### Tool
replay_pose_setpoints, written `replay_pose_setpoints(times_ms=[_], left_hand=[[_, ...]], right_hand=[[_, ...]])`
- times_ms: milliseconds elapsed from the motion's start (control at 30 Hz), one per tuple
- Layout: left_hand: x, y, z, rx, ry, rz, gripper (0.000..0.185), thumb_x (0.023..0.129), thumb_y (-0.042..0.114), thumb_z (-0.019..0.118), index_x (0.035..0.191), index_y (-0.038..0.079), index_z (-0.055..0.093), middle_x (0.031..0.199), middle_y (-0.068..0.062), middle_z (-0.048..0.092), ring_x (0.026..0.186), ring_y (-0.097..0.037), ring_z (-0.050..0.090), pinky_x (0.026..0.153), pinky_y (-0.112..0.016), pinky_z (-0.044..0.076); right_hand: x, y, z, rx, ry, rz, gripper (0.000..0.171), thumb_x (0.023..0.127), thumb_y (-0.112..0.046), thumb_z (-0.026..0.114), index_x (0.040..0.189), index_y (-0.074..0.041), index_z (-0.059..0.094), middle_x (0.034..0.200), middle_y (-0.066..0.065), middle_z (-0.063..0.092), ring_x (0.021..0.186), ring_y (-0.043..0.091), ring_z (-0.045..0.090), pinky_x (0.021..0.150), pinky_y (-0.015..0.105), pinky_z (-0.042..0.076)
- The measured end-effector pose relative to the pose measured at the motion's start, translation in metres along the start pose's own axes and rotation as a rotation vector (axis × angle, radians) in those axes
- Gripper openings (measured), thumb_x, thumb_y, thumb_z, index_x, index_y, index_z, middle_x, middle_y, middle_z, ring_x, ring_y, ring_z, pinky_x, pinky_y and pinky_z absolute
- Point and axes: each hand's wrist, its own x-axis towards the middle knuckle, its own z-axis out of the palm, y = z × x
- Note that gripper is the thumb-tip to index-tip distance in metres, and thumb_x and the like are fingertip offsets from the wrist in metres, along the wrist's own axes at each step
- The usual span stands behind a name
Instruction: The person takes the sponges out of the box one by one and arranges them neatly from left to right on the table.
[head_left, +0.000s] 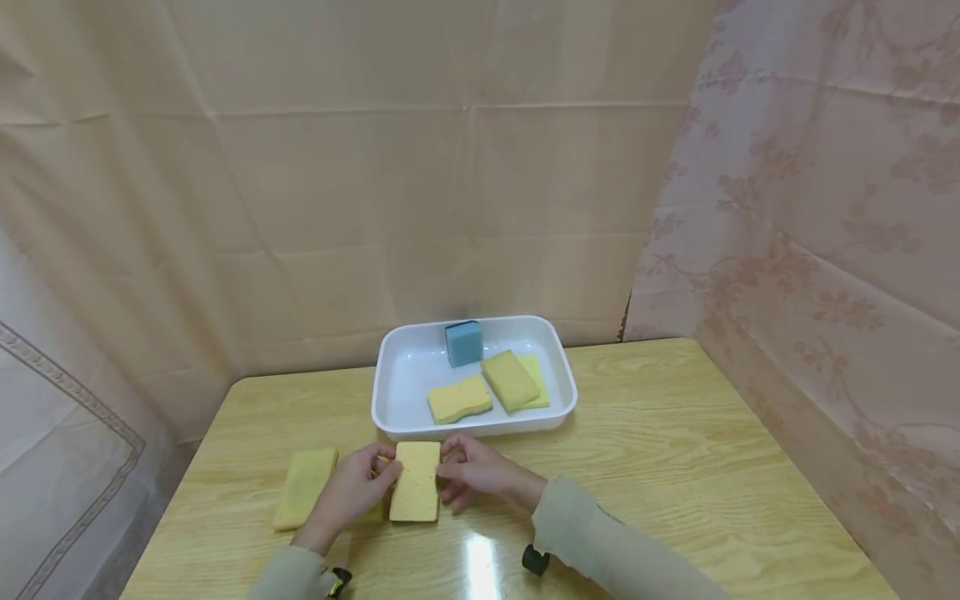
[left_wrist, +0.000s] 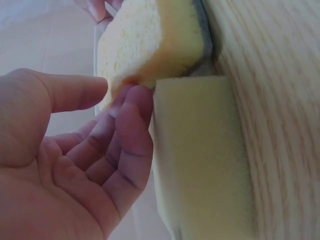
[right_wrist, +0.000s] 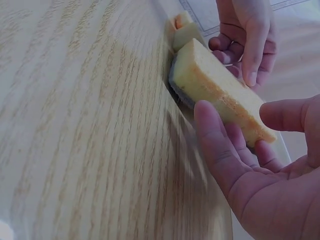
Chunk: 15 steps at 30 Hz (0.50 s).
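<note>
Head view: the grey-backed yellow scouring sponge (head_left: 416, 483) lies between the left hand (head_left: 351, 490) at its 9 o'clock and the right hand (head_left: 483, 469) at its 3 o'clock, near the tabletop's (head_left: 675, 467) front. Toward 1 o'clock stands the white tray (head_left: 480, 430); in it, a blue sponge (head_left: 465, 346) occupies 12 o'clock and a wavy-edged yellow sponge (head_left: 460, 400) 7 o'clock. A flat yellow sponge (head_left: 303, 492) lies at 9 o'clock, beyond the left hand.

Left wrist view: the left hand lightly pinches the scouring sponge's edge; another yellow sponge (left_wrist: 200, 155) sits just beside, toward 5 o'clock.

Right wrist view: the right hand pinches the sponge at its 5 o'clock end. The step appears to be two-handed positioning; the next move calls for even, gentle finger pressure.
</note>
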Motion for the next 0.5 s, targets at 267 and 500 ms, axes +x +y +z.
replay_pose_setpoints(times_ms=[267,500], left_hand=[[-0.0005,-0.0004,0.0013,0.081,0.009,0.041,0.019,0.094,0.014,0.07,0.108,0.001,0.069,0.07,0.005,0.061,0.059,-0.011,0.053,0.05,-0.025,0.044],[0.001,-0.003,0.0023,0.152,0.013,0.068,0.019,0.094,0.015,0.07,0.108,0.002,0.071,0.067,0.007,0.058,0.056,-0.009,0.051,0.049,-0.025,0.042]], right_hand=[[-0.0005,0.0016,-0.0007,0.015,-0.014,0.018,0.035,0.1,-0.011,0.064,0.128,-0.002,0.045,0.104,0.018,0.064,0.079,0.028,0.069,0.066,0.042,0.062],[0.0007,0.0048,-0.0016,0.036,-0.019,0.018,0.037,0.099,-0.01,0.064,0.129,-0.001,0.045,0.105,0.019,0.063,0.078,0.027,0.068,0.065,0.041,0.062]])
